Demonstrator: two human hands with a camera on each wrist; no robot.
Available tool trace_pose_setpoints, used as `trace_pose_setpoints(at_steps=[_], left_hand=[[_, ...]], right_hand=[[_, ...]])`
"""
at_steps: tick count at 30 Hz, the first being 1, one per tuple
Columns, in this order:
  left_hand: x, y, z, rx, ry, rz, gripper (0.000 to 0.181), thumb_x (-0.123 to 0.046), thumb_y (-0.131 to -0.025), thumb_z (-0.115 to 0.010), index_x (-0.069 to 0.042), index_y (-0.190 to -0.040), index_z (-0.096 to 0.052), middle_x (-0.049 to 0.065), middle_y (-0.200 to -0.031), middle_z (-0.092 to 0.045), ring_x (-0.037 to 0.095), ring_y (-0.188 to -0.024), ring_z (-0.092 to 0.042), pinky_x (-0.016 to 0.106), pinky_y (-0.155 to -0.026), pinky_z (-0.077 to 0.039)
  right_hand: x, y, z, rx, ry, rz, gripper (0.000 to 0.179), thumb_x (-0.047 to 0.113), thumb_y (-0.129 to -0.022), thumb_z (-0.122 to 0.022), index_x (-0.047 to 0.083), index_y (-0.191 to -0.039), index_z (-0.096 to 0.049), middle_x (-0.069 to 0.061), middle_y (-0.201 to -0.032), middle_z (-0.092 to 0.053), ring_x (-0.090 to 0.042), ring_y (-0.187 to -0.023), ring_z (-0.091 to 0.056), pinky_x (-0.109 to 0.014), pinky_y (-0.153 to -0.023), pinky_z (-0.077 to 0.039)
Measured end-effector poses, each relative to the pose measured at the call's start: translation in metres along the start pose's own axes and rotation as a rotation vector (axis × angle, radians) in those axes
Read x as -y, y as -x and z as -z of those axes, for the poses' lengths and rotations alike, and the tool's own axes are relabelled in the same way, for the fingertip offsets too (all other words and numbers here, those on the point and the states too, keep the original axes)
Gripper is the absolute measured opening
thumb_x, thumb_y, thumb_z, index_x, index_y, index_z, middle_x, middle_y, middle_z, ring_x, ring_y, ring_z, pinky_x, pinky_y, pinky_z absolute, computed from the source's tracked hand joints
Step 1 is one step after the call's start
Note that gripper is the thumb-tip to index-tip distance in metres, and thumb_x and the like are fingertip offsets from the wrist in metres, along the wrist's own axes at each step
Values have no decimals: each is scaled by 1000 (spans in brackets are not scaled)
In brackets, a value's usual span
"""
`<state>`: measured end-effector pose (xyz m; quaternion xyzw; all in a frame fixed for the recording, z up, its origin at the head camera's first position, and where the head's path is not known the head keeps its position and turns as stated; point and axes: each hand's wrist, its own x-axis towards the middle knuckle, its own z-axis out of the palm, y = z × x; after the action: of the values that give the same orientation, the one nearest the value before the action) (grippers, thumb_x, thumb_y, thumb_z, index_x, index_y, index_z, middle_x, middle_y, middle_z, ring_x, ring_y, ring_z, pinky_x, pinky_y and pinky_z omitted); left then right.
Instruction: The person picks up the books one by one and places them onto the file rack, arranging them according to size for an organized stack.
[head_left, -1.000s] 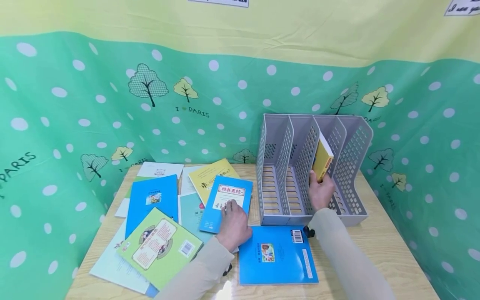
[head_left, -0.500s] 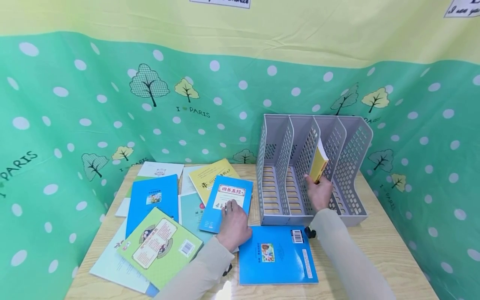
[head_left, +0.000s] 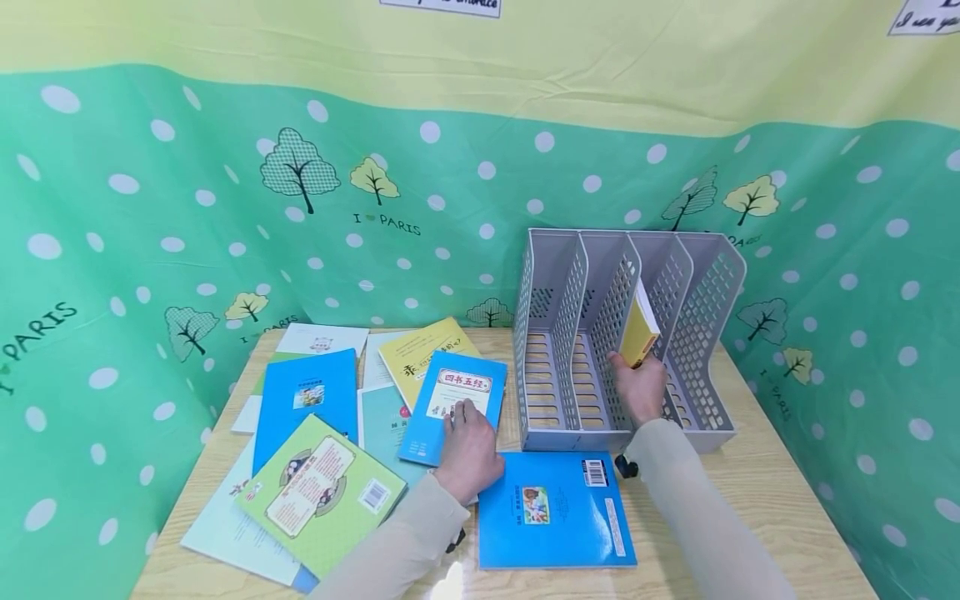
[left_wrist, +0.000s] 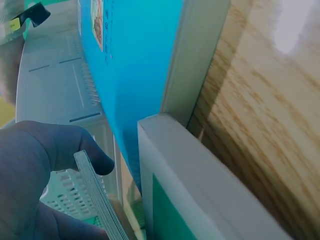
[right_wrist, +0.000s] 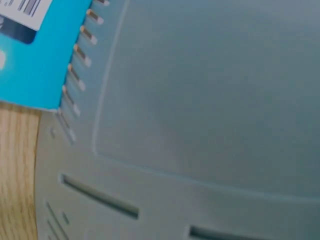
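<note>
In the head view my right hand [head_left: 641,390] grips a yellow book [head_left: 639,333], held upright with its spine towards me. The book stands inside the third compartment from the left of the grey file rack [head_left: 577,439]. Over a blue book with a white title panel [head_left: 423,429] lies my left hand [head_left: 470,450]. In the left wrist view, the thumb and fingers of the left hand [left_wrist: 30,170] pinch the page edge of that book [left_wrist: 92,182]. Only the rack's grey wall [right_wrist: 200,100] and a blue book's corner show in the right wrist view; the right hand is out of it.
A blue book with a barcode [head_left: 555,533] lies in front of the rack. Left of it spread a green book [head_left: 322,500], another blue book [head_left: 307,417], a yellow book [head_left: 420,350] and several pale ones. A patterned curtain [head_left: 450,183] hangs behind the table.
The yellow book and the right hand have shifted slightly towards me and to the left within the compartment. The left hand stays in place on the blue book.
</note>
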<state>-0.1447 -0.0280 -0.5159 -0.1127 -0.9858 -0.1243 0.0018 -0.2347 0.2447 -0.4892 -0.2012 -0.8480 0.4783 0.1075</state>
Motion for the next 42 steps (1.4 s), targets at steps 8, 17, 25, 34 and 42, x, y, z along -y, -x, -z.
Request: trace_pose_setpoints(at_steps=[8,17,25,34,42], left_hand=[[0,-1,0,5,-21,2,65,-19,-75,-68,18,-125,-49,34,-138,-38,47,-131,-34,61,-104,-31],[2,0,1,-56,27,-13,57,-17,-76,-63,20,-118,-53,35,-134,-42,48,-128,-38,61,-102,-33],[4,1,3,-110,56,-79,36,-14,-76,-63,16,-95,-63,32,-113,-57,44,-116,-50,51,-105,-36],[6,12,8,-155,-25,-140,16,-10,-77,-67,4,-83,-67,14,-82,-61,24,-79,-57,34,-69,-55],[11,22,22,-273,15,-156,17,-5,-78,-69,7,-91,-68,12,-84,-62,21,-75,-62,27,-63,-57]], right_hand=[[-3,5,5,9,11,64,54,29,-94,-60,11,-141,-41,-17,-134,-53,-35,-114,-58,-52,-93,-47],[-4,13,18,47,12,140,54,27,-95,-59,13,-143,-37,-15,-141,-47,-33,-125,-49,-51,-99,-43],[-5,27,32,51,19,174,61,32,-94,-60,17,-146,-33,-12,-145,-42,-30,-130,-44,-46,-105,-38],[-3,48,45,50,46,214,63,31,-93,-62,16,-147,-32,-11,-147,-40,-31,-133,-40,-47,-108,-34],[-9,58,54,54,19,222,74,36,-92,-63,9,-150,-25,-17,-148,-37,-35,-132,-40,-47,-107,-35]])
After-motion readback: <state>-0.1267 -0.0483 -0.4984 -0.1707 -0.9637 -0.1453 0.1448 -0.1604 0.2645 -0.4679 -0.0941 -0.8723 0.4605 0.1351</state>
